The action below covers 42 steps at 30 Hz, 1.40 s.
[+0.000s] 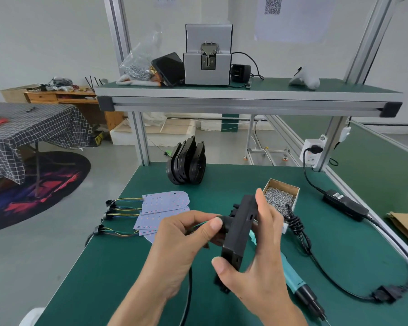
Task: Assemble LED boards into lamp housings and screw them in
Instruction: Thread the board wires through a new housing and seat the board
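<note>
A black lamp housing (237, 234) is held on edge above the green bench. My right hand (257, 260) grips it, thumb on the near bottom corner and fingers along the far side. My left hand (181, 241) pinches a black grommet (224, 223) at the housing's left face, with green and yellow wires trailing from under the fingers. Several LED boards (164, 205) with coloured wire tails lie fanned on the bench to the left. A stack of black housings (186, 162) stands upright at the back.
A cardboard box of screws (280, 196) sits just right of the housing. A teal electric screwdriver (297, 281) lies on the bench under my right hand, its cable and power brick (345, 204) to the right. A screw feeder (207, 60) stands on the upper shelf.
</note>
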Available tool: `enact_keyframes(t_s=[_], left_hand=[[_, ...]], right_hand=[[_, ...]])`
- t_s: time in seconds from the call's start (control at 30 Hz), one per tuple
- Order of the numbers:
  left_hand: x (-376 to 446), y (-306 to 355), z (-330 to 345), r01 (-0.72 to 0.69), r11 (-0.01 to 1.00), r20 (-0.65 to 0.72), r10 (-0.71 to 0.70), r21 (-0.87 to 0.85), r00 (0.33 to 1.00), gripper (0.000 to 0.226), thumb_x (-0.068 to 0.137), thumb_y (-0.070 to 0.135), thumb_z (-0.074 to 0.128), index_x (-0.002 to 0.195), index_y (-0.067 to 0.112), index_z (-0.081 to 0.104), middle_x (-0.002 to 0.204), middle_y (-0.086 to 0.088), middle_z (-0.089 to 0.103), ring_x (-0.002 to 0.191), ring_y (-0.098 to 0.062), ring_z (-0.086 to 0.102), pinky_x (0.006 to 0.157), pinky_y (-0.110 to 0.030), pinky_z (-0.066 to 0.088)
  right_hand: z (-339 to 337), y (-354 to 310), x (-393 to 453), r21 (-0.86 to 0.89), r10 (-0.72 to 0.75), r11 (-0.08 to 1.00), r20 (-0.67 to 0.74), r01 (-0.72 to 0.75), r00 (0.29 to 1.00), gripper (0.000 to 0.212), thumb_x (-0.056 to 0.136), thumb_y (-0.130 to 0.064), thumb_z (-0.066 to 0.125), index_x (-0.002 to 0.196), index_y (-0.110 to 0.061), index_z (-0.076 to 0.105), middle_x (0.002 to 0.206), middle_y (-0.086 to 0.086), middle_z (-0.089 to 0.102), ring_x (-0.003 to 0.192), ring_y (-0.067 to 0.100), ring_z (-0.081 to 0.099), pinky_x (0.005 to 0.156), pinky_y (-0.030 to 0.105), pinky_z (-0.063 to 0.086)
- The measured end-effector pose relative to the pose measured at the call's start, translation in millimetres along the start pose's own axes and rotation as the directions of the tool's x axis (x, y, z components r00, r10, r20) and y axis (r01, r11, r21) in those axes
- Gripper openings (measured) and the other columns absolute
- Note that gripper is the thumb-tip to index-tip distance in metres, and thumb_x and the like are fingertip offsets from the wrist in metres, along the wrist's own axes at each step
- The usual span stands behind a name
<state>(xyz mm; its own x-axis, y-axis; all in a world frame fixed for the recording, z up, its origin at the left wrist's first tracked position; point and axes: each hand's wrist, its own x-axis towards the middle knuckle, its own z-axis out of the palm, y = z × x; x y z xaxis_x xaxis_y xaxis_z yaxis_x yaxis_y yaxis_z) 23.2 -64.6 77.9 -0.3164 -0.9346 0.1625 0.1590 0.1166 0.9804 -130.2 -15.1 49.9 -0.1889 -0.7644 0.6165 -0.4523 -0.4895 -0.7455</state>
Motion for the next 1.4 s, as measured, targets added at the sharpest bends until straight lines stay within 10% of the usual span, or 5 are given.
enact_keyframes(t_s=[0.53, 1.13, 1.4], left_hand=[[-0.7, 34.1, 4.4, 0.147, 0.969, 0.125, -0.123, -0.201, 0.984, 0.029, 0.07, 0.039, 0.084, 0.072, 0.011, 0.077, 0.074, -0.013, 0.07, 0.063, -0.019, 0.063, 0.064, -0.024, 0.053], [-2.4, 31.1, -11.0, -0.114, 0.969, 0.068, 0.101, 0.22, 0.993, 0.024, 0.091, 0.043, 0.067, 0.094, 0.023, 0.082, 0.086, -0.006, 0.079, 0.079, -0.015, 0.072, 0.076, -0.022, 0.055], [1.6, 26.2, -17.2, -0.059, 0.894, 0.1, 0.016, 0.445, 0.995, 0.045, 0.089, 0.065, 0.053, 0.081, 0.024, 0.07, 0.065, 0.002, 0.049, 0.062, -0.015, 0.039, 0.061, -0.032, 0.035]], right_hand=[[-9.9, -17.0, 10.9, -0.143, -0.206, 0.969, -0.02, 0.201, 0.978, 0.123, 0.061, -0.052, 0.082, 0.163, -0.025, 0.021, 0.139, 0.013, 0.029, 0.141, 0.016, 0.035, 0.112, 0.019, 0.035], [-5.7, -22.8, 10.0, 0.032, -0.037, 0.999, 0.074, 0.035, 0.997, 0.117, 0.063, -0.049, 0.079, 0.163, -0.035, 0.02, 0.142, 0.006, 0.031, 0.133, 0.025, 0.049, 0.104, 0.021, 0.046], [-3.8, -12.1, 0.4, 0.066, 0.077, 0.995, 0.061, -0.081, 0.995, 0.116, 0.067, -0.075, 0.079, 0.161, -0.037, 0.023, 0.147, 0.008, 0.028, 0.134, 0.019, 0.052, 0.104, 0.013, 0.044]])
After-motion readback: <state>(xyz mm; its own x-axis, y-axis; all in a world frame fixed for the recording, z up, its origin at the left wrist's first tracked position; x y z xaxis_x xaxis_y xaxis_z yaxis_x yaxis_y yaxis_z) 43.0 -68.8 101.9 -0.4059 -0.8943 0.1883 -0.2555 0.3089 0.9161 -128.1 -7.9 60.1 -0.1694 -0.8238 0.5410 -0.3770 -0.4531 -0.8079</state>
